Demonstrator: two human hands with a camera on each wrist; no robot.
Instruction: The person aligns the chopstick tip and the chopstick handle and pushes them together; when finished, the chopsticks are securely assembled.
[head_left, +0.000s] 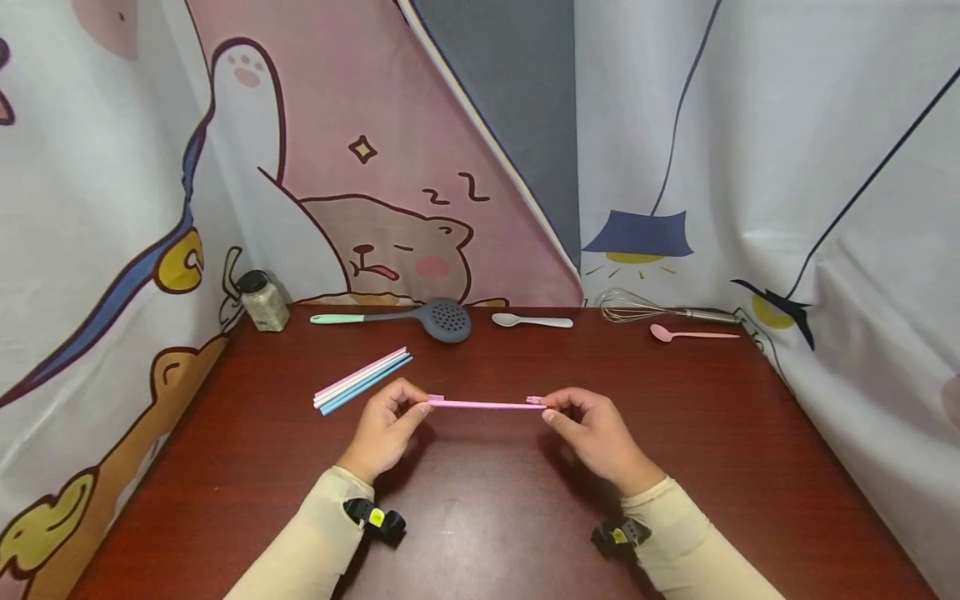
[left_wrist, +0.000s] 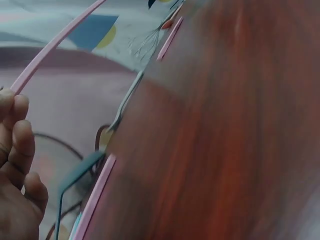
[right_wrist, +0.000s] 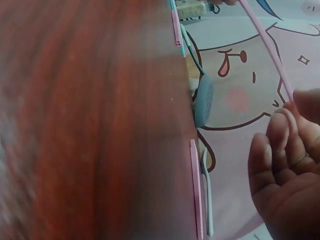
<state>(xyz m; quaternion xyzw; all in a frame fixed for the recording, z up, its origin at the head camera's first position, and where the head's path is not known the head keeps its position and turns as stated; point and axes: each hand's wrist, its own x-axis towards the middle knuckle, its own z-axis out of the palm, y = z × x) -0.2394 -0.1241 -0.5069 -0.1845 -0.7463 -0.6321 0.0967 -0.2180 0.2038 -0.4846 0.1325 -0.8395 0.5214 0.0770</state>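
A slender pink stick (head_left: pixel 487 405) is held level above the table, bending slightly in the wrist views. The left hand (head_left: pixel 387 425) pinches its left end between thumb and fingers; the right hand (head_left: pixel 600 433) pinches the other end. On the table, the tip of another pink stick (head_left: pixel 437 397) shows beside the left fingers, the rest hidden behind that hand. More pink stick ends (head_left: pixel 535 399) show by the right fingertips. A pink stick (right_wrist: pixel 196 190) lies on the table in the right wrist view. Left of the hands is a row of pink, white and blue sticks (head_left: pixel 363 382).
Along the back of the dark red table (head_left: pixel 480 517) lie a grey slotted skimmer (head_left: pixel 447 321), a white spoon (head_left: pixel 532 321), a wire whisk (head_left: pixel 637 307) and a pink spoon (head_left: pixel 693 334). A black-lidded jar (head_left: pixel 264 304) stands back left. Printed cloth (head_left: pixel 390 108) hangs behind.
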